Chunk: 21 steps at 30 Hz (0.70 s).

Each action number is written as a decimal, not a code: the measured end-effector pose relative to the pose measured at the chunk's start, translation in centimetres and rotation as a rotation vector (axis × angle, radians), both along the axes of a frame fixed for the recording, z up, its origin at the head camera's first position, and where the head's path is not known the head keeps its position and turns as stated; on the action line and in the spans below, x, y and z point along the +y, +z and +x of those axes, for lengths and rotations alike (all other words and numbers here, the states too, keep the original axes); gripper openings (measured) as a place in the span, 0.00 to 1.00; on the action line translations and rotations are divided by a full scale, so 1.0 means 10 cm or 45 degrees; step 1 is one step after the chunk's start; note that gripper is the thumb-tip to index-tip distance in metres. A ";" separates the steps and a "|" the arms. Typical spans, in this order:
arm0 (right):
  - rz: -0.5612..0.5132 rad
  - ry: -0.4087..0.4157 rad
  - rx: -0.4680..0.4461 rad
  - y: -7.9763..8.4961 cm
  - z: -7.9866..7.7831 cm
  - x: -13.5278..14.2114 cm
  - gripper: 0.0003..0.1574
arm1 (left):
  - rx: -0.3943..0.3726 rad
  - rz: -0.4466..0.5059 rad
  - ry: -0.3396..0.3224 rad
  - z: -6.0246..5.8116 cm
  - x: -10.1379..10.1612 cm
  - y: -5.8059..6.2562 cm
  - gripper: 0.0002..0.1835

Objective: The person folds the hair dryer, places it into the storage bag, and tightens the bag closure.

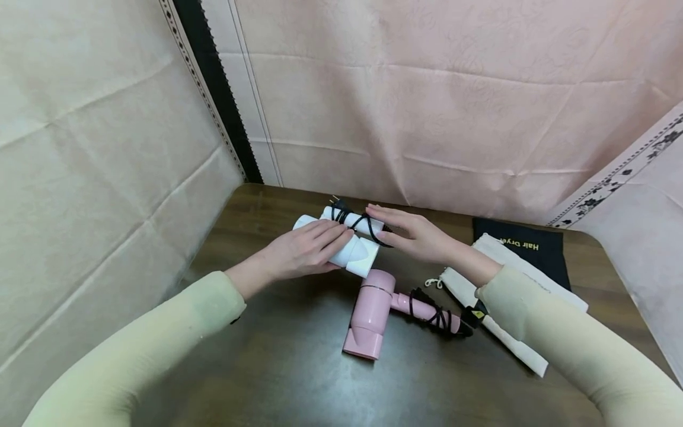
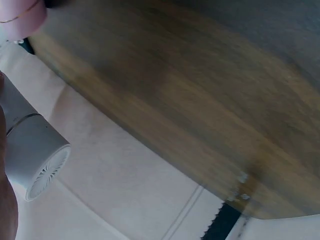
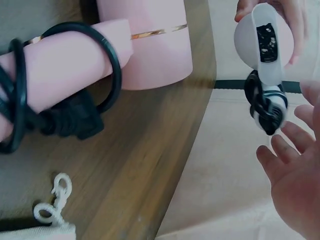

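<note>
A white hair dryer (image 1: 358,256) with a black cord (image 1: 341,213) wound around its folded handle is held above the tabletop. My left hand (image 1: 301,249) grips its barrel from above; in the left wrist view the dryer's vented rear end (image 2: 47,172) juts out beside the hand. My right hand (image 1: 418,237) is beside the corded handle with fingers extended. From the right wrist view, that hand (image 3: 300,185) appears apart from the handle, and the dryer's nozzle (image 3: 268,42) faces the camera. Below lies a pink hair dryer (image 1: 370,305), its handle also wrapped in black cord.
At the right of the brown table (image 1: 256,367) lie a black pouch (image 1: 549,255) lettered "Hair Dryer" and white drawstring cloth bags (image 1: 520,344), partly under my right forearm. Pale cloth walls (image 1: 453,107) enclose the back and sides.
</note>
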State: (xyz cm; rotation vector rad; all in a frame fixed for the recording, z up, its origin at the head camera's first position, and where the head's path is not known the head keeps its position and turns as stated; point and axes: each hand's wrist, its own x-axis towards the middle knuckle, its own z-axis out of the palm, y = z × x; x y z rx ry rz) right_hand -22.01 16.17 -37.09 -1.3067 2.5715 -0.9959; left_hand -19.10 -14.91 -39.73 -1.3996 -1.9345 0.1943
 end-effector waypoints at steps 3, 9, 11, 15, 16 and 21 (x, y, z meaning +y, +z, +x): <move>0.043 -0.023 -0.019 -0.01 0.00 0.08 0.36 | -0.022 -0.024 0.015 -0.07 -0.04 -0.05 0.42; 0.107 -0.083 -0.019 -0.02 0.04 0.25 0.38 | -0.083 -0.098 0.045 -0.19 -0.09 -0.14 0.41; 0.124 -0.103 -0.013 -0.04 0.06 0.30 0.38 | -0.112 -0.118 0.054 -0.23 -0.12 -0.17 0.41; 0.159 -0.151 -0.029 -0.09 0.11 0.43 0.38 | -0.174 -0.156 0.067 -0.30 -0.16 -0.26 0.41; 0.172 -0.163 -0.037 -0.10 0.13 0.46 0.38 | -0.190 -0.165 0.071 -0.32 -0.17 -0.27 0.41; 0.240 -0.213 -0.051 -0.18 0.19 0.64 0.39 | -0.290 -0.206 0.094 -0.38 -0.20 -0.36 0.40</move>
